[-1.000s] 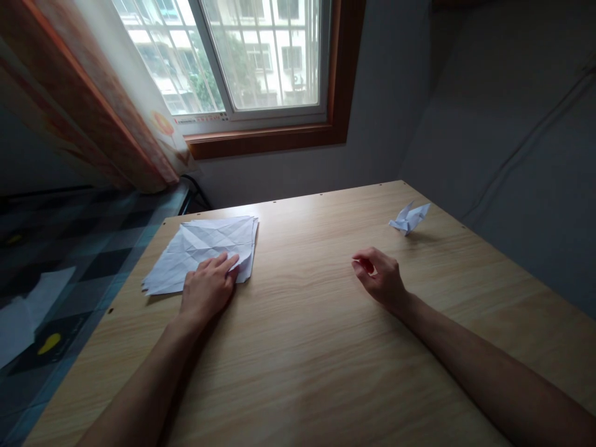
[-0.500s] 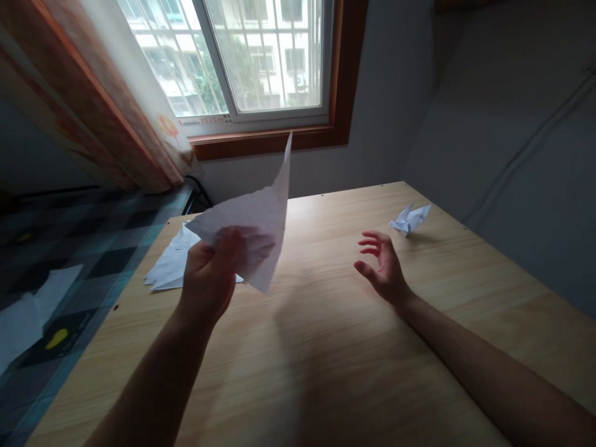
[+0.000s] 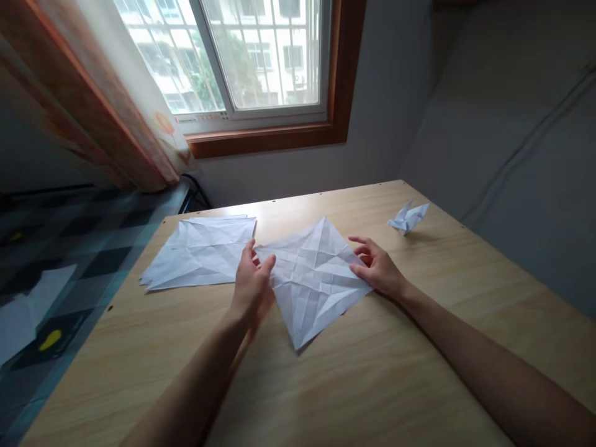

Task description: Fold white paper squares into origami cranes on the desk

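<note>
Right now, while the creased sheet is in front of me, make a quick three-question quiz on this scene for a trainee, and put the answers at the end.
1. Which hand is nearer the folded paper figure?
2. Seen from the head camera, where does the paper stack lie relative to the creased sheet?
A) To its left
B) To its right
C) On top of it
3. True or false: the left hand is holding the folded paper figure.

Key:
1. The right hand.
2. A.
3. False; the left hand is at the left corner of the creased sheet.
</note>
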### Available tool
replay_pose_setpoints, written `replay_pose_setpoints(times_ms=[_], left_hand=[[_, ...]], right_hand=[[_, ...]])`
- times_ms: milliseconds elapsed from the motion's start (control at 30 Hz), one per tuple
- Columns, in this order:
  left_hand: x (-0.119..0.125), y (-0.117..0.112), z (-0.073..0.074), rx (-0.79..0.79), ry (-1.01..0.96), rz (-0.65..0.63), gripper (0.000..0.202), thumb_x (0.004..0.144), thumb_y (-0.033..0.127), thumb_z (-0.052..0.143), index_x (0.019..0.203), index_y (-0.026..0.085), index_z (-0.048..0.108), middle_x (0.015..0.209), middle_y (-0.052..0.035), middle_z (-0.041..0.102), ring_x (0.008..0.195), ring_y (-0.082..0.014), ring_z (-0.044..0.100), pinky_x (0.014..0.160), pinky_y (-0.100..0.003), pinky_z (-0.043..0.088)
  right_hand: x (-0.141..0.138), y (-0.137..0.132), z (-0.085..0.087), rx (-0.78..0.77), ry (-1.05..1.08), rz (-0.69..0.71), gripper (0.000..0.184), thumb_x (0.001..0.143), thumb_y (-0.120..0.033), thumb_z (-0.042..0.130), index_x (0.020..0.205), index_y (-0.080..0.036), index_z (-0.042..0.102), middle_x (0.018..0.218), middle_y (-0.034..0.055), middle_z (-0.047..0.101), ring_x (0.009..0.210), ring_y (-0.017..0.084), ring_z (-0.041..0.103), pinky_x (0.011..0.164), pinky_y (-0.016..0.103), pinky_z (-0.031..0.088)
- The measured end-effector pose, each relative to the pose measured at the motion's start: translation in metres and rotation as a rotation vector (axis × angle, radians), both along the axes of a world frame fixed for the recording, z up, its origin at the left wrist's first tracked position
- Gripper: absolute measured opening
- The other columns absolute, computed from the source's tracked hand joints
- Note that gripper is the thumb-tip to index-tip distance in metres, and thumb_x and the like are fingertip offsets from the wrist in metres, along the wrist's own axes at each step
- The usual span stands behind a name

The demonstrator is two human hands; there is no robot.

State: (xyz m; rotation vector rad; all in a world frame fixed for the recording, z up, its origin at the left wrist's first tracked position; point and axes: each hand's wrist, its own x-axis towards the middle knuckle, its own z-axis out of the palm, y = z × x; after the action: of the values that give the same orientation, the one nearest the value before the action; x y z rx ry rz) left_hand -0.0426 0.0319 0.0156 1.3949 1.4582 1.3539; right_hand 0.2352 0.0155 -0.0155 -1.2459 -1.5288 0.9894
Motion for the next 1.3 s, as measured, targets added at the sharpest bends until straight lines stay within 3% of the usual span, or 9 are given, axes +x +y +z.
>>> replay_pose_setpoints(times_ms=[67,167,267,333,433,533,733,967,1300], left_hand=[[-0.001,-0.006,-0.003,0.163,0.357,-0.01,0.066,0.079,0.029,0.066,0.139,0.016,0.042,0.145,-0.0176,0.045,0.137,-0.0325,0.04,0.112,-0.052,0.034],[0.001,-0.018,-0.005,0.275,0.83,-0.321,0.06,0.09,0.041,0.055,0.143,0.02,0.039,0.154,-0.0131,0.034,0.144,-0.0308,0.027,0.116,-0.052,0.027],[0.006,-0.027,-0.01,0.247,1.107,-0.626,0.066,0.092,0.056,0.046,0.147,0.022,0.035,0.158,-0.0103,0.028,0.147,-0.0331,0.02,0.117,-0.056,0.021],[0.007,-0.028,-0.012,0.219,1.199,-0.76,0.072,0.091,0.063,0.041,0.149,0.023,0.031,0.159,-0.009,0.026,0.147,-0.0337,0.017,0.117,-0.056,0.017],[0.007,-0.027,-0.012,0.203,1.247,-0.861,0.079,0.09,0.07,0.032,0.153,0.023,0.023,0.159,-0.0076,0.022,0.148,-0.0323,0.015,0.118,-0.054,0.013],[0.004,-0.026,-0.008,0.182,1.273,-0.9,0.086,0.088,0.074,0.03,0.154,0.02,0.014,0.16,-0.0081,0.017,0.148,-0.0312,0.012,0.118,-0.051,0.011],[-0.012,-0.029,-0.003,0.154,1.314,-0.929,0.098,0.082,0.081,0.031,0.154,0.016,0.015,0.16,-0.0121,0.014,0.148,-0.0301,0.013,0.119,-0.048,0.008],[-0.04,-0.03,-0.009,0.247,1.228,-0.971,0.111,0.071,0.082,0.05,0.154,0.016,0.014,0.158,-0.0161,0.018,0.147,-0.0312,0.019,0.12,-0.048,0.01],[-0.043,-0.033,-0.009,0.386,1.059,-0.863,0.089,0.07,0.066,0.069,0.141,0.018,0.045,0.14,-0.0168,0.053,0.133,-0.035,0.047,0.111,-0.054,0.035]], right_hand=[[0.001,-0.001,0.001,0.113,-0.248,-0.039,0.055,0.074,-0.021,0.06,0.128,-0.023,0.05,0.1,0.0042,0.063,0.072,0.017,0.062,0.069,0.033,0.053],[0.001,-0.005,0.005,0.297,-0.546,-0.089,0.058,0.072,-0.014,0.056,0.13,-0.021,0.05,0.119,0.0103,0.06,0.095,0.025,0.061,0.085,0.042,0.052],[-0.004,-0.012,0.012,0.466,-0.786,-0.058,0.059,0.074,-0.012,0.055,0.133,-0.017,0.05,0.141,0.0149,0.048,0.128,0.032,0.045,0.105,0.05,0.039],[-0.009,-0.016,0.015,0.539,-0.897,0.079,0.057,0.081,-0.016,0.055,0.137,-0.016,0.048,0.15,0.0134,0.04,0.139,0.032,0.033,0.114,0.051,0.028],[-0.018,-0.021,0.016,0.507,-0.976,0.375,0.062,0.091,-0.04,0.053,0.146,-0.015,0.038,0.155,0.0106,0.034,0.145,0.03,0.025,0.117,0.05,0.022],[-0.024,-0.021,0.011,0.397,-1.017,0.518,0.074,0.094,-0.059,0.042,0.151,-0.013,0.029,0.157,0.0112,0.029,0.146,0.029,0.024,0.118,0.05,0.022],[-0.012,-0.018,0.011,0.254,-1.066,0.453,0.077,0.093,-0.065,0.036,0.152,-0.015,0.027,0.158,0.0109,0.024,0.147,0.028,0.02,0.119,0.051,0.018],[0.02,-0.005,0.017,0.172,-0.918,0.29,0.054,0.096,-0.045,0.043,0.141,-0.015,0.048,0.149,0.014,0.044,0.14,0.028,0.038,0.115,0.049,0.03],[0.029,-0.003,0.023,0.177,-0.782,0.381,0.071,0.073,-0.06,0.072,0.13,-0.021,0.06,0.137,0.0138,0.056,0.132,0.034,0.044,0.11,0.052,0.034]])
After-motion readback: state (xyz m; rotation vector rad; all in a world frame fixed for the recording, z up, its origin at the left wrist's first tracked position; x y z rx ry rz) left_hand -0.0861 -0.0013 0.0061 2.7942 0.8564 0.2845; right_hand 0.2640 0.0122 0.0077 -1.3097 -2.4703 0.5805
